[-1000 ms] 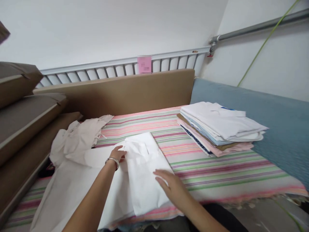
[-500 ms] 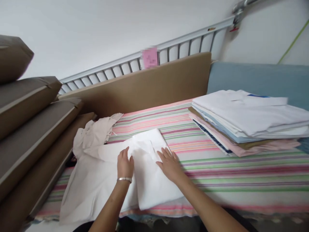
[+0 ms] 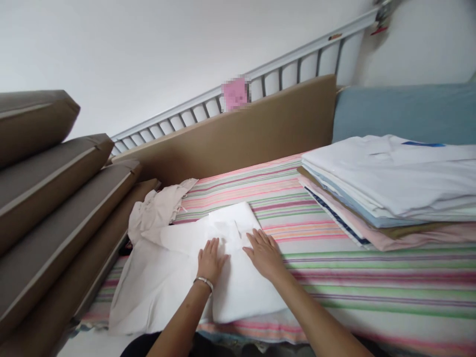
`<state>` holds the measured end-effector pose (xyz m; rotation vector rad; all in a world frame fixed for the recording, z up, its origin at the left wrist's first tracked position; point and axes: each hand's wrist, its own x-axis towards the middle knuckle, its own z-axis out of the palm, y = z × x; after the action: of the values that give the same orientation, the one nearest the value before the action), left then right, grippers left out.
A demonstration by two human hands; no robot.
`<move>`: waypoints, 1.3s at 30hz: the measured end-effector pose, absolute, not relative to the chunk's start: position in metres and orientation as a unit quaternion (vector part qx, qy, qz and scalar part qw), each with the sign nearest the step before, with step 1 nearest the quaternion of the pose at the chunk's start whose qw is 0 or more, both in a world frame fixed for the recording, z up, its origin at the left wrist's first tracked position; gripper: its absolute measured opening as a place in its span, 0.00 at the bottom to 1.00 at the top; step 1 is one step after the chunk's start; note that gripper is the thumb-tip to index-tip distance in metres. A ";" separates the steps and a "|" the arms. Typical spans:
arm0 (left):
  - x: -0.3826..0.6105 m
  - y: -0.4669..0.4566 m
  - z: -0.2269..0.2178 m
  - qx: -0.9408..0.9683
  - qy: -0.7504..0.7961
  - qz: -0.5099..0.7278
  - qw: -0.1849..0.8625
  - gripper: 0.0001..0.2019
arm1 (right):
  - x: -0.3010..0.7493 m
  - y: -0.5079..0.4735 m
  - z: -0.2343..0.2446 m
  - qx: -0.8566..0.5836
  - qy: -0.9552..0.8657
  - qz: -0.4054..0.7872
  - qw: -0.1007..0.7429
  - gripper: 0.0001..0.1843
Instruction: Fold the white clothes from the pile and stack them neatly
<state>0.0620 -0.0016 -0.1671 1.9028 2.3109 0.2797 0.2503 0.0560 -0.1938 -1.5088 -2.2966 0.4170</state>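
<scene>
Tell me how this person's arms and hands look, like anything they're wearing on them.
The left hand and right hand are both ungloved. A thin, silver-coloured bracelet circles the left wrist; none shows on the right. No sleeves show on either forearm.

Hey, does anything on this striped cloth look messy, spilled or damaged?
Mildly: off-white fabric at the far left of the white garment is bunched up, unlike the neatly folded clothes stack on the right. No spill or damage shows.
</scene>
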 end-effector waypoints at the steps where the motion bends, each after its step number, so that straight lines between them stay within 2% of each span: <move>1: 0.060 0.004 -0.159 0.626 0.771 0.096 0.065 0.25 | 0.251 0.057 -0.190 -0.536 -0.808 0.155 0.190 0.27; 3: 0.058 0.019 -0.145 0.621 0.776 0.093 0.062 0.21 | 0.253 0.059 -0.183 -0.540 -0.798 0.159 0.216 0.25; 7: 0.060 0.040 -0.125 0.622 0.775 0.081 0.076 0.05 | 0.257 0.062 -0.168 -0.545 -0.780 0.154 0.267 0.21; 9: 0.066 0.035 -0.119 0.638 0.761 0.089 0.079 0.01 | 0.259 0.060 -0.159 -0.533 -0.779 0.162 0.287 0.19; 14: 0.088 -0.006 -0.114 0.726 0.652 0.198 0.095 0.06 | 0.255 0.046 -0.138 -0.375 -0.841 0.231 0.313 0.27; 18: 0.089 -0.004 -0.113 0.715 0.612 0.289 0.179 0.08 | 0.251 0.040 -0.135 -0.343 -0.850 0.287 0.279 0.16; 21: 0.080 0.036 -0.111 0.672 0.651 0.312 0.168 0.08 | 0.251 0.041 -0.138 -0.339 -0.837 0.320 0.285 0.12; 24: 0.070 0.087 -0.114 0.613 0.714 0.276 0.196 0.24 | 0.254 0.042 -0.140 -0.314 -0.830 0.356 0.293 0.12; 26: 0.066 0.111 -0.117 0.590 0.734 0.239 0.236 0.28 | 0.255 0.043 -0.141 -0.309 -0.820 0.377 0.298 0.13; 32: 0.050 0.094 -0.114 0.609 0.708 0.207 0.293 0.10 | 0.253 0.048 -0.137 -0.318 -0.772 0.429 0.344 0.15; 35: 0.042 0.057 -0.118 0.659 0.670 0.229 0.255 0.13 | 0.249 0.050 -0.135 -0.321 -0.759 0.444 0.352 0.14; 39: 0.032 0.023 -0.138 0.758 0.597 0.224 0.139 0.19 | 0.238 0.050 -0.139 -0.342 -0.741 0.429 0.388 0.10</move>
<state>0.0322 0.0227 -0.1381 2.1903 1.7245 0.6481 0.2385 0.0498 -0.1392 -0.8708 -1.8842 1.0904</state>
